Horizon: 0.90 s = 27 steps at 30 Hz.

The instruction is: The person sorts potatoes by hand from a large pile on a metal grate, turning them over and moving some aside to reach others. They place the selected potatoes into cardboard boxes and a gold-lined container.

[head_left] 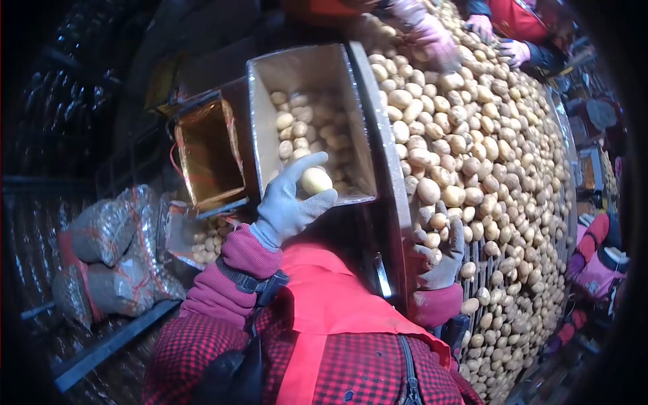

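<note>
My left hand, in a grey glove, pinches a pale potato between thumb and fingers. It is over the near end of a cardboard box, whose bottom is partly covered with potatoes. My right hand, also gloved, is at the near edge of the sorting table, its fingers curled around potatoes. Exactly how many it grips is hard to make out. Beyond that hand, many loose potatoes spread over the slatted table top.
A metal rail separates the box from the potatoes. Left of the box stand a lined crate and a smaller box of potatoes. Filled sacks lie farther left. Co-workers' gloved hands are among the potatoes; other people are at right.
</note>
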Each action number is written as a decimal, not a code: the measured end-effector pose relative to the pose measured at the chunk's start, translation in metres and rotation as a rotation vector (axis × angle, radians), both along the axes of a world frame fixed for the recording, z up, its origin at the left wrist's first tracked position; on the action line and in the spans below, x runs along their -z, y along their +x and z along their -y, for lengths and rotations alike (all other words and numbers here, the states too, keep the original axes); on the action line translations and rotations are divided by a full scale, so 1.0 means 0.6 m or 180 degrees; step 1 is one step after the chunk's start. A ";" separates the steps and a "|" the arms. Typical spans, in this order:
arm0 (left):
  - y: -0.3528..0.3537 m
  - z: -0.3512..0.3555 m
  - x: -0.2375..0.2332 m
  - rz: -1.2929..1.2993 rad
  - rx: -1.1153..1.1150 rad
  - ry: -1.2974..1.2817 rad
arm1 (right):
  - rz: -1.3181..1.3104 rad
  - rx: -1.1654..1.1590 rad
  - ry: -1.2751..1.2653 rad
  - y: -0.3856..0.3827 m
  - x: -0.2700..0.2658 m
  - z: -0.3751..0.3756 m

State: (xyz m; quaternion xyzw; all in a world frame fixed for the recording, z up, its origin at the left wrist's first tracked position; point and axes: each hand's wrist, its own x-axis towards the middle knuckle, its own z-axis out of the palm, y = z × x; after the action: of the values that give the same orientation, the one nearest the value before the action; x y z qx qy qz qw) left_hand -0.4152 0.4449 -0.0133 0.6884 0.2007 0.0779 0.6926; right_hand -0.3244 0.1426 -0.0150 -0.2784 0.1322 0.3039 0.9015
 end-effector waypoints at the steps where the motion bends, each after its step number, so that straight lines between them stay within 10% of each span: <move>1: -0.012 -0.004 0.001 0.0046 -0.0090 0.0338 | -0.0113 -0.0066 0.0129 0.004 -0.006 -0.007; 7: -0.035 -0.018 0.025 0.0514 -0.0501 0.1740 | -0.0197 -0.0269 -0.0522 -0.005 -0.012 -0.042; 10: -0.057 -0.024 0.012 0.0243 -0.0684 -0.0748 | -0.0669 -0.0405 -0.0070 -0.009 -0.010 -0.056; 27: -0.438 -0.161 0.209 0.0188 -0.3895 -0.1886 | -0.0589 -0.1088 0.0530 -0.013 0.024 -0.070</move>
State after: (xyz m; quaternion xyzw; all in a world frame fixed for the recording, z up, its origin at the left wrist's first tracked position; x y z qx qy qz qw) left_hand -0.6779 0.5413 -0.1386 0.2297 0.5478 0.4162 0.6884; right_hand -0.3324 0.1847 -0.0295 -0.1922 0.1397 0.4866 0.8407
